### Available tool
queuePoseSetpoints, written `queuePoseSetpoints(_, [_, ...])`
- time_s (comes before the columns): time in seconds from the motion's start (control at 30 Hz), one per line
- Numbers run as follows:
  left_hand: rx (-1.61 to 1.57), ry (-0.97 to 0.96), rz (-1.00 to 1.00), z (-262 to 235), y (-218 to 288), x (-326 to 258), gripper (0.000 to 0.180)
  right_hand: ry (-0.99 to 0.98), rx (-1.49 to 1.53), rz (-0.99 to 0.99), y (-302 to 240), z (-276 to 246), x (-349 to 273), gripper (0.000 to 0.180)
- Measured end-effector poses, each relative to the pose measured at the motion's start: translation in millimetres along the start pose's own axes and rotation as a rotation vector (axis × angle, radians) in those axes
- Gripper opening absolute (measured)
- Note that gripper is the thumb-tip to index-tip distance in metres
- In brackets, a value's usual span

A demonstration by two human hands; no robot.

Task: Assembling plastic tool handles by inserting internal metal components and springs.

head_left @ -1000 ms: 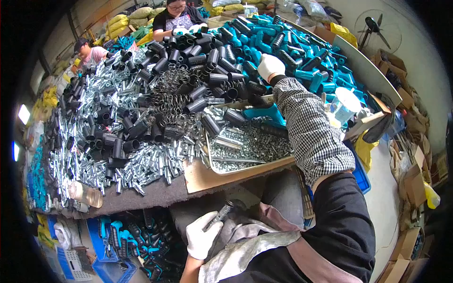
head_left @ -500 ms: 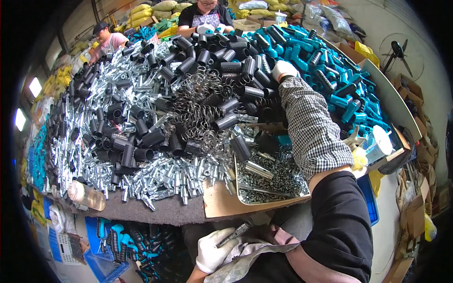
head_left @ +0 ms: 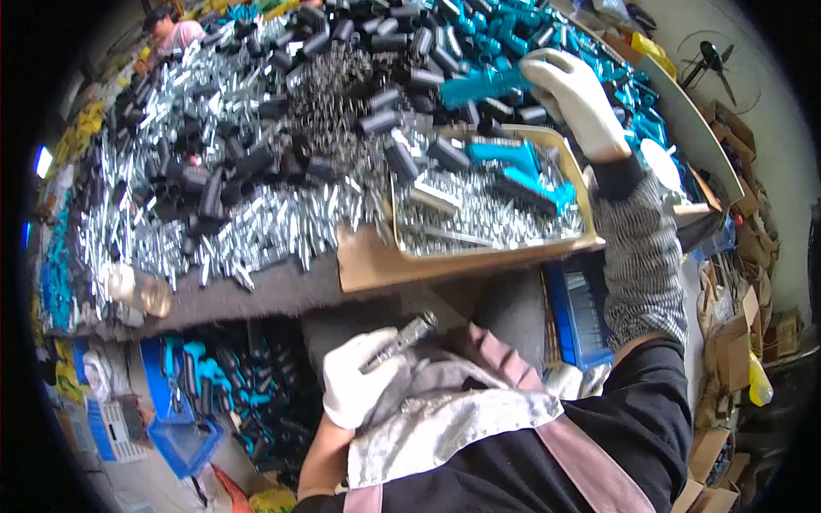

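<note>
Above the parts tray (head_left: 590,224), my right hand (head_left: 575,96), in a white glove, has its fingers closed on the end of a teal plastic handle (head_left: 479,87). The handle is held nearly level and points left. My left hand (head_left: 359,376), also gloved, is low in front of my apron, wrapped round a short metal shaft (head_left: 406,336) that sticks out beyond the fingers. Small metal parts fill the tray, and teal-and-black handles (head_left: 539,184) lie on top of them. Motion blurs some of the detail.
Piles of metal shafts (head_left: 282,227), coiled springs (head_left: 329,107), black tubes (head_left: 209,192) and teal handles (head_left: 646,128) cover the table. A clear jar (head_left: 141,289) stands at the left edge. Blue crates (head_left: 577,321) sit below. Another person (head_left: 175,34) is at the far left.
My right hand has come up out of the pile with a teal handle. Teal handles now lie more plainly in the tray. The view has tilted downward; my left hand still holds the shaft.
</note>
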State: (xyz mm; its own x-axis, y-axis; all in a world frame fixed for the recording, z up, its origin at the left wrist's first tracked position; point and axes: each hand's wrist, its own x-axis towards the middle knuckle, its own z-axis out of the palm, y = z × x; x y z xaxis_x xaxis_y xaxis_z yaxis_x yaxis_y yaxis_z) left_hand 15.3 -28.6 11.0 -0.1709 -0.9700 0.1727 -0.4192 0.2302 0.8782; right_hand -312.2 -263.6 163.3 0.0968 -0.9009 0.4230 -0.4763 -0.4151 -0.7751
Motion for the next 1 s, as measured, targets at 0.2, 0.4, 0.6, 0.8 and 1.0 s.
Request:
queuePoseSetpoints(0.2, [-0.035,0.064,-0.002,6.0,8.7,-15.3,0.032,-0.352,0.259,0.460,-14.3,29.7,-163.8,0.026])
queuePoseSetpoints(0.4, [0.038,0.068,0.080,5.1,8.4,-31.6,0.034,-0.437,0.438,0.491,-6.8,39.4,-212.0,0.028])
queuePoseSetpoints(0.6, [0.016,-0.114,0.156,1.3,2.5,-44.9,0.036,-0.793,0.490,0.480,3.7,41.7,-213.6,0.033])
queuePoseSetpoints(0.8, [0.118,-0.144,0.204,15.0,8.1,-37.4,0.041,-1.011,0.157,0.370,-20.7,77.2,-224.8,0.038])
queuePoseSetpoints(1.0, [0.075,-0.278,0.176,15.6,15.2,-39.5,0.045,-1.019,0.343,0.318,7.9,93.5,-241.4,0.051])
